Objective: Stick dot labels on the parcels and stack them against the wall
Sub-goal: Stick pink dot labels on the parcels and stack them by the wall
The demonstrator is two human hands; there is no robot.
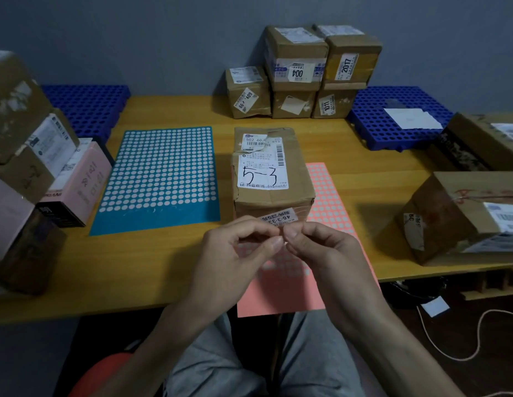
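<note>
a grey-blue wall (135, 38) backs a yellow wooden table (163, 267) seen from above by a seated person in grey trousers (215, 368).

at the centre of the table stands a brown cardboard parcel (272, 167), its top bearing a white shipping label with "5-3" handwritten on it. at 12 o'clock from it, a stack of five parcels (295, 75) sits against the wall, three at the bottom and two on top, with printed numbers such as "004" and "2017" facing out.

at 9 o'clock from the central parcel lies a blue dot label sheet (160, 179), flat, its lowest rows bare. a pink dot label sheet (329, 202) shows at the parcel's 3 o'clock side and runs to 6 o'clock, overhanging the table's near edge.

the left hand (235, 253) and the right hand (321, 250) are together at 6 o'clock from the parcel, just before its near face and above the pink sheet. each has thumb and forefinger curled in, and the tips of both hands meet. what lies between them is too small to tell.

blue perforated trays sit at 10 o'clock (89, 104) and 2 o'clock (392, 118), the second carrying a white paper (412, 118). more parcels are piled at 9 o'clock (17, 110), with a pink box (83, 181) leaning among them, and two large cartons stand at 3 o'clock (455, 216). a pale cable (450, 348) loops on the floor at 4 o'clock.
</note>
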